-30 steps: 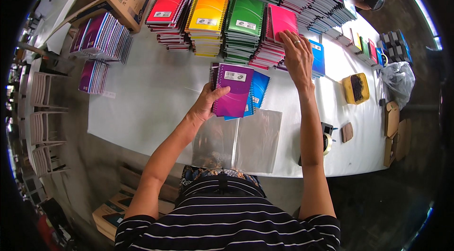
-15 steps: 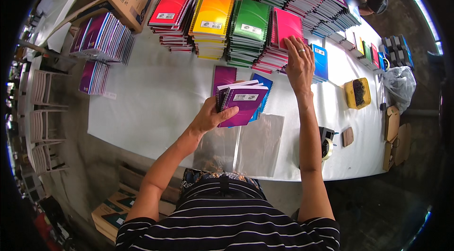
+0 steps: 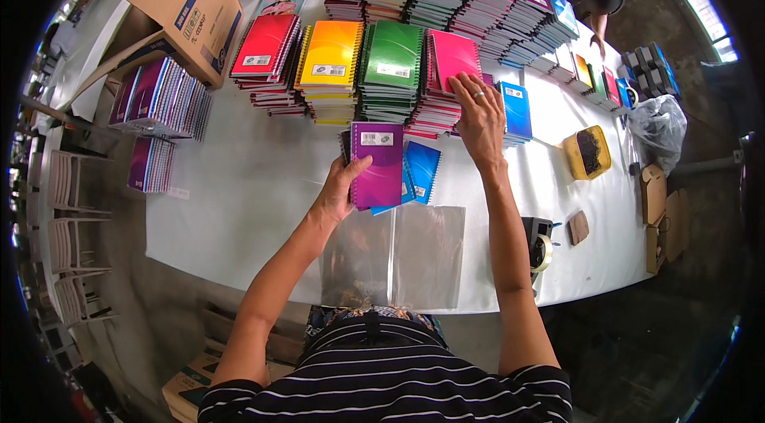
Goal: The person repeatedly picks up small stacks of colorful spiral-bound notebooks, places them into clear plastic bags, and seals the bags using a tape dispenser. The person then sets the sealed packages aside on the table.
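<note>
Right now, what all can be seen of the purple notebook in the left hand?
The purple notebook has a smooth, glossy-looking cover with a white barcode label near the top. Wire binding seems to run down its left side. It looks closed, its long sides nearly upright in the picture, and partly hides blue notebooks; whether it touches them is unclear. The left hand grips its left edge, thumb on the cover.

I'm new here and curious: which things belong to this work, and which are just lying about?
Apparently in use:
- purple notebook, in left hand
- pink notebook stack, at right hand
- blue notebooks

Apparently lying about:
- yellow tub
- brown block
- plastic bag
</note>
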`<state>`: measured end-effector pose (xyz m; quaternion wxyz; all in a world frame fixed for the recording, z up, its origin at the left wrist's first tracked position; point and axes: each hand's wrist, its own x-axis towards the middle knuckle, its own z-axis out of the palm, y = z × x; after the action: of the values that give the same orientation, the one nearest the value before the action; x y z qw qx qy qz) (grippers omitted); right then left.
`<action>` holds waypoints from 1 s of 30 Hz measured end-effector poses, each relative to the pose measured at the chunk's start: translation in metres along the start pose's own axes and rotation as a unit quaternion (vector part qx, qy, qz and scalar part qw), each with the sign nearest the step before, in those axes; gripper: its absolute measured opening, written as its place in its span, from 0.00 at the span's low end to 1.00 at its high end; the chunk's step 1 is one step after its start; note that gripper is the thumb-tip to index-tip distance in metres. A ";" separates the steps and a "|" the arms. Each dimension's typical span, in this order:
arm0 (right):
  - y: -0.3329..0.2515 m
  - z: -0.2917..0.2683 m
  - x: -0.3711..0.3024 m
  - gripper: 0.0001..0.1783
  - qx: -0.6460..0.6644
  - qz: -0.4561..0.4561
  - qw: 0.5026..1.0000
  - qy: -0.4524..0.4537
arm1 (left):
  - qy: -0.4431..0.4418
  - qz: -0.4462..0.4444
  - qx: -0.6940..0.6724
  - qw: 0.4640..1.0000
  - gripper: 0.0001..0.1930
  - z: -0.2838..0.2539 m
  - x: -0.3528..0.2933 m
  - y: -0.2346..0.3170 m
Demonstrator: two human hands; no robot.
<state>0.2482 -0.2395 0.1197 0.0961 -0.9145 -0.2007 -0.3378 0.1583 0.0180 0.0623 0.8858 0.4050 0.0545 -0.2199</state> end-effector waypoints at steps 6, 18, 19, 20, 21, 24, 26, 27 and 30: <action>-0.039 -0.059 -0.005 0.27 0.061 0.015 0.988 0.138 | 0.003 0.012 -0.068 0.998 0.31 0.011 0.014 -0.002; -0.092 -0.009 0.036 0.23 0.092 -0.035 0.995 0.032 | 0.009 -0.009 -0.096 0.995 0.27 -0.009 -0.001 0.015; -0.080 0.010 0.042 0.23 0.062 -0.045 0.997 0.008 | 0.013 -0.005 -0.083 0.996 0.27 -0.010 0.001 0.019; -0.066 0.029 0.039 0.23 0.030 -0.053 0.998 -0.017 | 0.017 -0.009 -0.079 0.997 0.28 -0.011 0.002 0.021; -0.066 0.031 0.042 0.22 0.037 -0.061 0.997 -0.019 | 0.027 -0.010 -0.077 0.997 0.29 -0.014 0.001 0.025; -0.055 0.025 0.041 0.14 0.075 -0.082 0.994 -0.011 | 0.042 -0.021 -0.081 0.996 0.33 -0.018 -0.002 0.034; -0.048 0.010 0.044 0.13 0.110 -0.102 0.988 0.035 | 0.039 -0.026 -0.092 0.995 0.36 -0.022 -0.009 0.032; -0.053 -0.003 0.047 0.14 0.186 -0.059 0.979 0.060 | 0.032 -0.020 -0.098 0.994 0.37 -0.024 -0.009 0.029; -0.069 -0.064 0.068 0.14 0.478 -0.039 0.877 -0.038 | 0.012 0.001 -0.070 0.997 0.41 -0.035 -0.011 0.017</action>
<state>0.2277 -0.1765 0.2154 0.5007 -0.7607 -0.3767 -0.1692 0.1592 0.0577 0.0539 0.9117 0.3441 0.0797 -0.2098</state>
